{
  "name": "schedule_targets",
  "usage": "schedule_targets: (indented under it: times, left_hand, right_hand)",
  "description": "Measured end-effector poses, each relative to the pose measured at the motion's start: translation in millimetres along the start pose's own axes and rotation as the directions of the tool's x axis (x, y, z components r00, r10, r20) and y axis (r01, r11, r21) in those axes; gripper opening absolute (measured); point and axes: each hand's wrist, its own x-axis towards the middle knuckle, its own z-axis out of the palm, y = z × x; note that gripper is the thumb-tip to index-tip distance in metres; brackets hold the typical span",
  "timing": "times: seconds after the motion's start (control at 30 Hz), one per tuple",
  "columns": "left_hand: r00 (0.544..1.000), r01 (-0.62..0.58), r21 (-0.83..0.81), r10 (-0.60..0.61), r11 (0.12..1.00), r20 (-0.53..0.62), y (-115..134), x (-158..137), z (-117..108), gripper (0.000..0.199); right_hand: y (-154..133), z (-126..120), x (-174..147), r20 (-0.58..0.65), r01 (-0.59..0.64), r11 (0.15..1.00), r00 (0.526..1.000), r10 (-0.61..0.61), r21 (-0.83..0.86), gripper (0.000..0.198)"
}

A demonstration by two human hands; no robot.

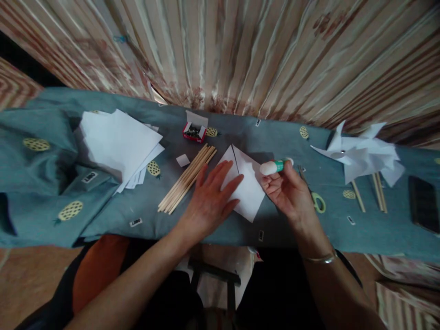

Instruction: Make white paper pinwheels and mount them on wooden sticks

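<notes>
My left hand lies with fingers spread over the left part of a white paper square, which has a dark slit running in from its top corner. In my right hand is a white and green glue stick, held sideways above the paper's right edge. Several thin wooden sticks lie in a bundle just left of my left hand. Beside my right wrist are scissors with light green handles, partly hidden by the hand.
A stack of white paper lies at the left. An opened red box of small metal pieces and a small white paper piece sit behind the sticks. White paper pinwheels on sticks and a dark phone lie at the right.
</notes>
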Motion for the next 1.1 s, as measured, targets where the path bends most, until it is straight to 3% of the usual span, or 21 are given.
schedule_targets:
  times: [0.07,0.17,0.23,0.43,0.53,0.63,0.7,0.77,0.87,1.0,1.1]
  left_hand:
    - [0.989,0.080,0.055,-0.073,0.995,-0.127,-19.8,3.5,-14.3,0.046]
    - [0.931,0.297,0.096,-0.265,0.950,-0.252,-50.0,5.4,-31.0,0.046]
    - [0.907,0.383,0.102,-0.353,0.918,-0.230,-65.2,3.8,-35.4,0.043]
    - [0.898,0.436,0.072,-0.430,0.897,-0.094,-81.6,0.5,-36.5,0.033]
    - [0.873,0.467,0.003,-0.460,0.884,-0.165,-72.9,2.8,-41.8,0.032]
    - [0.866,0.393,-0.247,-0.447,0.886,-0.225,-50.3,4.0,-41.2,0.033]
    - [0.860,0.393,-0.461,-0.495,0.796,-0.121,-31.5,4.0,-34.3,0.037]
    - [0.847,0.430,-0.634,-0.531,0.643,0.037,-14.9,4.3,-25.0,0.039]
    - [0.828,0.453,-0.767,-0.533,0.455,0.173,0.0,7.1,-14.8,0.033]
    - [0.813,0.442,-0.834,-0.540,0.330,0.218,4.2,12.0,-13.2,0.030]
    - [0.812,0.433,-0.850,-0.540,0.300,0.223,4.3,13.8,-14.3,0.031]
  right_hand:
    - [0.5,1.7,-0.2,0.012,-0.023,1.000,1.000,0.023,0.005,0.020]
    - [0.5,2.5,-0.8,0.018,-0.033,0.999,0.999,0.033,0.002,0.024]
    - [0.5,0.9,-0.8,0.019,-0.033,0.999,0.999,0.034,-0.033,0.026]
    - [2.1,-10.1,1.2,-0.019,-0.025,0.997,1.000,0.024,-0.073,0.027]
    - [2.9,-9.4,0.9,-0.036,-0.025,0.998,0.999,0.023,-0.055,0.026]
    - [4.1,-3.9,-0.9,-0.015,-0.037,0.999,0.999,0.037,-0.040,0.025]
    - [6.0,-0.4,-2.4,0.005,-0.044,0.998,0.999,0.045,-0.039,0.025]
    - [8.6,1.5,-3.9,0.017,-0.041,0.997,0.999,0.043,-0.062,0.023]
    - [12.3,2.0,-5.9,0.034,-0.044,0.994,0.998,0.047,-0.103,0.024]
    - [13.2,2.0,-8.2,0.052,-0.055,0.989,0.997,0.062,-0.135,0.028]
    - [12.1,2.1,-9.2,0.066,-0.048,0.987,0.996,0.058,-0.153,0.027]
